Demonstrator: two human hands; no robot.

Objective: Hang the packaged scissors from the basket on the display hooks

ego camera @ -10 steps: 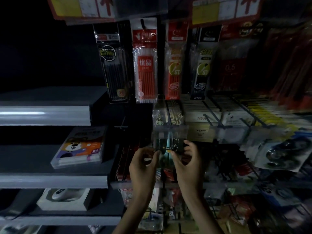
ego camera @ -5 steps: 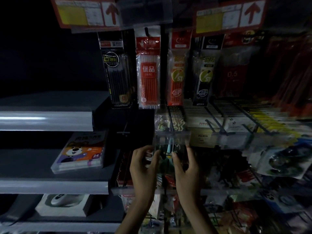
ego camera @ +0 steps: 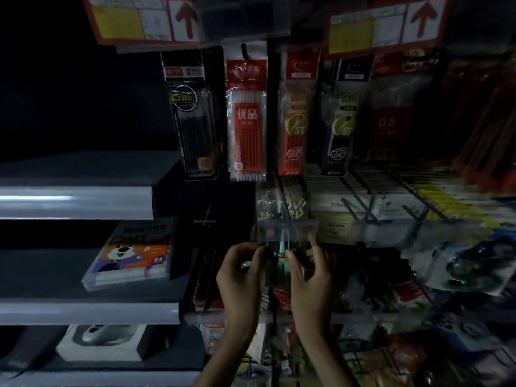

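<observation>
- The packaged scissors (ego camera: 282, 256) stands upright between both hands, just under the clear label holder (ego camera: 287, 229) at the near end of a display hook (ego camera: 284, 202).
- Likely step: threading it on; the next move would be to line its hang-hole up with the hook's tip and push it far.
- The left hand (ego camera: 240, 277) pinches its left edge and the right hand (ego camera: 310, 275) its right edge, fingers narrowly curled.

We see the scissors pack (ego camera: 281, 256), dark card with a teal handle, upright, just below a hook's (ego camera: 285, 208) front end
</observation>
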